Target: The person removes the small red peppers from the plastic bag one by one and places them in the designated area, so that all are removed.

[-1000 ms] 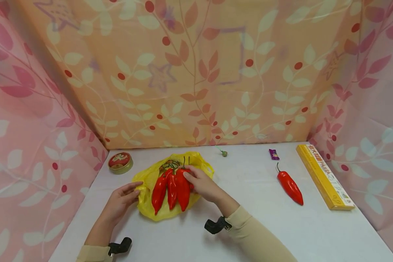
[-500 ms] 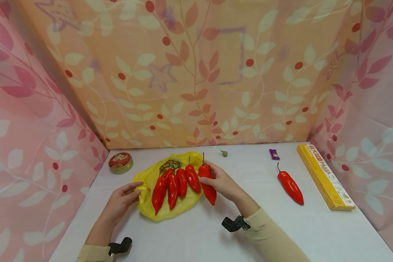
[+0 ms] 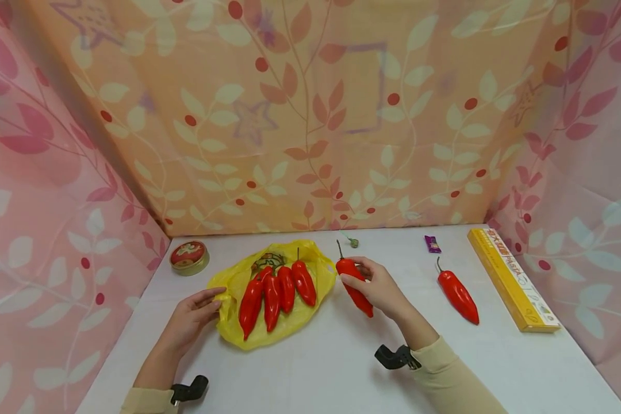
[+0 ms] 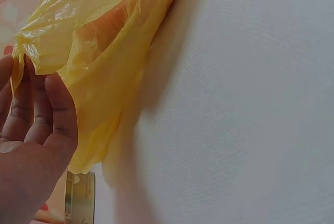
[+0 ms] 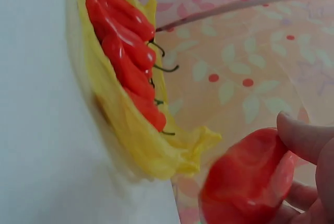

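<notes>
My right hand (image 3: 380, 287) grips a red chili pepper (image 3: 354, 286) between thumb and fingers, just right of a yellow plastic bag (image 3: 248, 340). The same chili pepper (image 5: 248, 182) looms close in the right wrist view. On the spread bag lie several more red peppers (image 3: 272, 299) side by side, their dark stems pointing away from me. At the bag's left edge my left hand (image 3: 186, 322) pinches the plastic; the left wrist view has the fingertips (image 4: 60, 91) on a gathered fold of the bag (image 4: 104, 88).
A round red-topped tin (image 3: 190, 257) stands back left. Behind the held pepper lies a small green item (image 3: 354, 242). Toward the right are a purple-wrapped sweet (image 3: 432, 244), another red pepper (image 3: 458, 296) and a yellow pasta box (image 3: 514, 282). Patterned cloth (image 3: 310, 115) walls the table.
My right hand has lifted one chili pepper off the bag and carried it rightward, past the bag's edge. Two peppers that it covered now show. The left hand stays at the bag.
</notes>
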`<control>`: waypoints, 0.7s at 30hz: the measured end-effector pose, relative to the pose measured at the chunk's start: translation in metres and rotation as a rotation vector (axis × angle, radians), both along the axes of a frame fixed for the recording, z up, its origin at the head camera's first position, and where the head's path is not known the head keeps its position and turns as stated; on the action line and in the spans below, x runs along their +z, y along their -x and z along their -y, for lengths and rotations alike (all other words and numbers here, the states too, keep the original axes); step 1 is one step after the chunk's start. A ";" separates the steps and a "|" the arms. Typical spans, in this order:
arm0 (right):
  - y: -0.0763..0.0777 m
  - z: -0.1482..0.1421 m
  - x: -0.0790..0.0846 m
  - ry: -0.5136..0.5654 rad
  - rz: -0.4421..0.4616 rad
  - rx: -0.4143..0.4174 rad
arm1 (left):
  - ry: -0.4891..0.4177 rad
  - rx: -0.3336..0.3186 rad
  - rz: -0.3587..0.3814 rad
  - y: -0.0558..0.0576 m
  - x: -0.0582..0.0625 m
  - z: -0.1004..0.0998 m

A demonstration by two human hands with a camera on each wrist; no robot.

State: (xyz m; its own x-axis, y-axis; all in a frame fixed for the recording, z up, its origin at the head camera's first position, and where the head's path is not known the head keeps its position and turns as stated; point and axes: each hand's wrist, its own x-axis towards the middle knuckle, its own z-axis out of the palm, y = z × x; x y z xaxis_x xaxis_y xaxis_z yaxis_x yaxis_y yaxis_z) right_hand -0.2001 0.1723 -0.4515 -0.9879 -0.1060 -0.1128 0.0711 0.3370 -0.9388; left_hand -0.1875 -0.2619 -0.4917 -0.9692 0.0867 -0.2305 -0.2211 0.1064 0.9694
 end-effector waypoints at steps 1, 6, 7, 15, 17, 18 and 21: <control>0.000 -0.004 -0.001 -0.019 -0.004 -0.012 | 0.001 -0.002 0.000 0.000 0.000 0.000; -0.003 -0.025 -0.008 -0.083 -0.007 -0.076 | 0.005 0.002 0.000 0.000 0.001 0.001; -0.004 -0.029 -0.009 -0.091 -0.004 -0.083 | 0.005 0.004 -0.001 -0.001 0.000 0.001; -0.011 -0.058 -0.017 -0.205 0.011 -0.142 | -0.003 0.011 -0.003 -0.001 0.000 0.002; -0.015 -0.066 -0.018 -0.222 0.021 -0.150 | -0.007 0.010 -0.008 -0.001 0.000 0.002; -0.016 -0.070 -0.018 -0.232 0.023 -0.150 | -0.010 0.009 -0.009 -0.001 0.000 0.002; -0.021 -0.081 -0.017 -0.251 0.040 -0.154 | -0.015 0.004 -0.017 -0.001 -0.001 0.003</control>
State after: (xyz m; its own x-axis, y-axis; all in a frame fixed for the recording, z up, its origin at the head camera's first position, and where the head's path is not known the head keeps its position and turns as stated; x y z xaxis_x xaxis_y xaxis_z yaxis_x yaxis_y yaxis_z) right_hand -0.1796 0.2531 -0.4685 -0.9845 0.0812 -0.1554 0.1744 0.5406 -0.8230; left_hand -0.1867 -0.2649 -0.4927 -0.9733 0.0866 -0.2128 -0.2050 0.0911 0.9745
